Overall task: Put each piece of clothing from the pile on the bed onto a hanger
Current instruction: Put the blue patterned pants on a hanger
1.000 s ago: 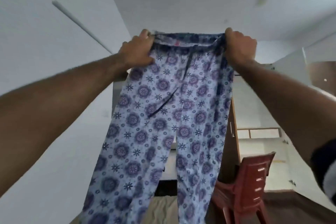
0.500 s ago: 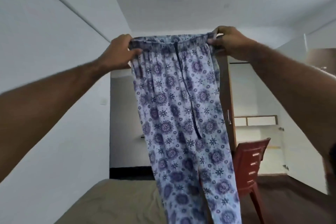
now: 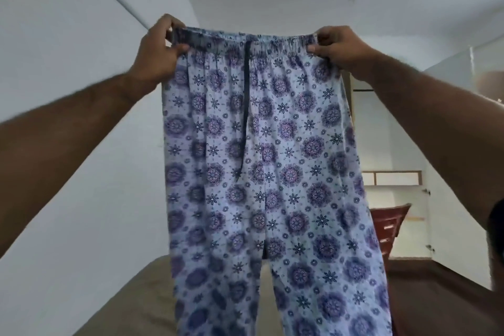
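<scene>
A pair of light blue trousers (image 3: pixel 261 161) with a purple flower pattern hangs spread out in front of me, held up high. My left hand (image 3: pixel 159 49) grips the left end of the elastic waistband. My right hand (image 3: pixel 336 45) pinches the right end of the waistband. A dark drawstring (image 3: pixel 246 106) dangles down the middle of the front. Both legs hang down past the bottom of the view. No hanger and no clothing pile are in view.
The bed (image 3: pixel 136 300) with a brown sheet lies below the trousers. A red plastic chair (image 3: pixel 388 224) stands to the right behind them. White walls close in on the left and at the back, with a doorway area on the right.
The waistband has been pulled wider and the trousers now hang flat and facing me, with both legs apart. My view has tipped down a little, showing more of the bed.
</scene>
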